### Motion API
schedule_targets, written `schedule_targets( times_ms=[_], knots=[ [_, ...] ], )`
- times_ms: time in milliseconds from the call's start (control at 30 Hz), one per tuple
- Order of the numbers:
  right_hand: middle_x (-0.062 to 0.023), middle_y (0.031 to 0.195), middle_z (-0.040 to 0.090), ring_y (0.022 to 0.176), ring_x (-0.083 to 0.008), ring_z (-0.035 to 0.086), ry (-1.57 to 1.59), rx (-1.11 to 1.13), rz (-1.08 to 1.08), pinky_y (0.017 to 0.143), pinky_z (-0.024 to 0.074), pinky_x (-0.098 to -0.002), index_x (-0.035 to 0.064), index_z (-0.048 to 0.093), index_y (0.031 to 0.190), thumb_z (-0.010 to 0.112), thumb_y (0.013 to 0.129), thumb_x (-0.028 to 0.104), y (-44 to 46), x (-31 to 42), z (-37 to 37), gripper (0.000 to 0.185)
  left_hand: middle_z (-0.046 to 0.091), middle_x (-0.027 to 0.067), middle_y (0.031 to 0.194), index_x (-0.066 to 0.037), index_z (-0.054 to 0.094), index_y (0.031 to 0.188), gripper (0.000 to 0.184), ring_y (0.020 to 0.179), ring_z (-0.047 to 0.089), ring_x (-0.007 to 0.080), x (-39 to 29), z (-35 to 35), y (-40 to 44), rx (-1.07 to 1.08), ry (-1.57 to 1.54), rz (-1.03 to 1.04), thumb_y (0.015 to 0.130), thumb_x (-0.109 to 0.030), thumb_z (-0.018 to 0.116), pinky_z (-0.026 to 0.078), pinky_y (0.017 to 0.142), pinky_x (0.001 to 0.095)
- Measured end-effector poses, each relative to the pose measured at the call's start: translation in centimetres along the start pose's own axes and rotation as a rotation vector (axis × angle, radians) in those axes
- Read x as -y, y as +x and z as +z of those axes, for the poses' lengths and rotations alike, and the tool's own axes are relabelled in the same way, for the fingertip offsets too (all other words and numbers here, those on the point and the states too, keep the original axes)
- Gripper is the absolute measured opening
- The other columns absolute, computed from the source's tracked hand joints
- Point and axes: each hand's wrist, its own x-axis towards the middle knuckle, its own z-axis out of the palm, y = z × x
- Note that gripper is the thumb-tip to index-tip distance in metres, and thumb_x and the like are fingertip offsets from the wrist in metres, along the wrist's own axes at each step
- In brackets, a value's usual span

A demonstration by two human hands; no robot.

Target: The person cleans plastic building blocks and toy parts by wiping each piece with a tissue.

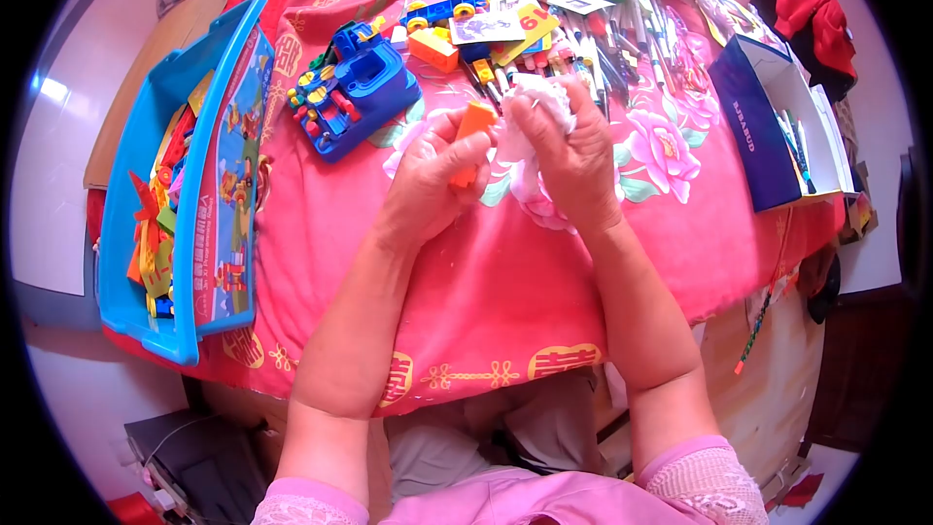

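Note:
My left hand (428,170) is closed around an orange toy building block (475,121), whose upper end sticks out above the thumb. To its right, my right hand (571,151) grips a crumpled white cloth (536,105), part of which hangs below the fingers. The cloth and the block are close together over the red flowered cover. Just beyond both hands lies a pile of pens (603,49) and toy pieces, with an orange block (433,51) and a yellow number card (528,34) in it.
At left stands a blue plastic bin (185,331) holding colourful toy pieces. A dark blue toy container (364,87) with small parts sits behind my left hand. On the right is a navy and white box (753,131) with a few pens inside. The red cover (486,301) drapes over the near edge.

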Motion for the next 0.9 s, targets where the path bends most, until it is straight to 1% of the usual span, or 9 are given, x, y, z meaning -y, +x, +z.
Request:
schedule_targets(
  times_ms=[33, 100, 200, 300, 333, 433, 600, 700, 900],
  knots=[
    [-0.0023, 0.073, 0.059, 0.068, -0.0063, 0.055, 0.049, 0.031, 0.024, 0.057, 0.0451, -0.0233, 0.0025, 0.055, 0.088, 0.061, 0.083, 0.018, 0.1, 0.0, -0.4, 0.017, 0.051, -0.0007, 0.079, -0.004, 0.048, 0.108, 0.032, 0.057, 0.048, 0.006, 0.0, 0.1, -0.1, 0.05, 0.069, -0.003, 0.083, -0.02, 0.06, 0.038, 0.046, 0.018],
    [-0.0015, 0.075, 0.059, 0.069, -0.0054, 0.054, 0.145, 0.089, 0.075, 0.057, 0.0448, -0.0225, 0.002, 0.058, 0.085, 0.062, 0.081, 0.019, 0.6, -0.1, -1.3, 0.018, 0.051, -0.0031, 0.077, -0.003, 0.053, 0.108, 0.034, 0.059, 0.047, 0.0034, -0.2, 0.4, -0.4, 0.005, 0.282, -0.004, 0.079, -0.016, 0.063, 0.036, 0.048, 0.0172],
    [-0.0017, 0.07, 0.059, 0.064, -0.0067, 0.055, 0.033, 0.284, 0.157, 0.054, 0.0441, -0.0227, 0.0025, 0.06, 0.086, 0.064, 0.08, 0.023, 0.6, -0.4, -1.7, 0.022, 0.055, -0.0024, 0.078, -0.002, 0.059, 0.104, 0.03, 0.065, 0.049, 0.0028, -0.7, 0.6, -0.9, -0.029, 0.56, -0.023, 0.077, -0.014, 0.064, 0.038, 0.054, 0.0163],
    [-0.0049, 0.071, 0.061, 0.064, -0.0087, 0.056, -0.159, 0.263, 0.202, 0.054, 0.0445, -0.0239, 0.0028, 0.06, 0.088, 0.063, 0.08, 0.024, 1.1, -1.0, -2.1, 0.023, 0.057, 0.0, 0.083, -0.001, 0.056, 0.107, 0.033, 0.071, 0.052, 0.0058, -1.0, -0.2, -1.0, 0.072, 0.415, -0.088, 0.078, -0.014, 0.063, 0.042, 0.059, 0.0186],
    [-0.0059, 0.071, 0.062, 0.064, -0.0093, 0.056, -0.216, 0.235, 0.216, 0.054, 0.0446, -0.0243, 0.0029, 0.059, 0.089, 0.063, 0.08, 0.024, 1.2, -1.5, -2.2, 0.023, 0.057, 0.0008, 0.085, -0.001, 0.055, 0.109, 0.034, 0.071, 0.052, 0.0068, -0.9, 0.0, -1.0, 0.079, 0.367, -0.028, 0.079, -0.015, 0.063, 0.042, 0.06, 0.0197],
    [-0.0079, 0.073, 0.063, 0.064, -0.0107, 0.058, -0.35, 0.129, 0.047, 0.055, 0.0451, -0.0252, 0.0009, 0.058, 0.09, 0.063, 0.08, 0.024, 1.2, -2.3, -2.0, 0.026, 0.057, 0.0034, 0.092, -0.001, 0.053, 0.112, 0.037, 0.076, 0.054, 0.0102, -0.6, 0.3, -0.9, 0.09, 0.236, 0.092, 0.08, -0.016, 0.062, 0.044, 0.065, 0.023],
    [-0.0061, 0.073, 0.062, 0.066, -0.0093, 0.057, 0.007, 0.059, 0.114, 0.057, 0.0452, -0.0244, -0.0001, 0.058, 0.089, 0.063, 0.081, 0.024, 1.3, -1.8, -1.5, 0.025, 0.057, 0.0108, 0.105, -0.004, 0.048, 0.119, 0.047, 0.092, 0.057, 0.0186, -0.3, -0.1, -0.8, 0.066, 0.144, 0.068, 0.078, -0.018, 0.066, 0.046, 0.082, 0.0318],
    [-0.0035, 0.076, 0.061, 0.068, -0.0076, 0.055, 0.115, 0.048, 0.114, 0.059, 0.045, -0.0227, 0.0009, 0.058, 0.088, 0.063, 0.082, 0.022, 1.3, -1.7, -1.5, 0.023, 0.057, 0.0078, 0.108, -0.003, 0.05, 0.114, 0.038, 0.096, 0.056, 0.015, 0.0, 0.0, -0.6, 0.073, 0.136, 0.124, 0.08, -0.012, 0.064, 0.046, 0.084, 0.0284],
    [-0.0022, 0.076, 0.06, 0.069, -0.0067, 0.055, 0.216, 0.108, 0.143, 0.06, 0.0449, -0.0217, 0.0009, 0.058, 0.088, 0.063, 0.082, 0.021, 1.2, -1.4, -1.5, 0.022, 0.058, 0.0061, 0.103, -0.003, 0.049, 0.114, 0.039, 0.094, 0.056, 0.012, -0.1, 0.1, -0.9, 0.026, 0.283, 0.136, 0.08, -0.016, 0.065, 0.046, 0.08, 0.026]
  ],
)
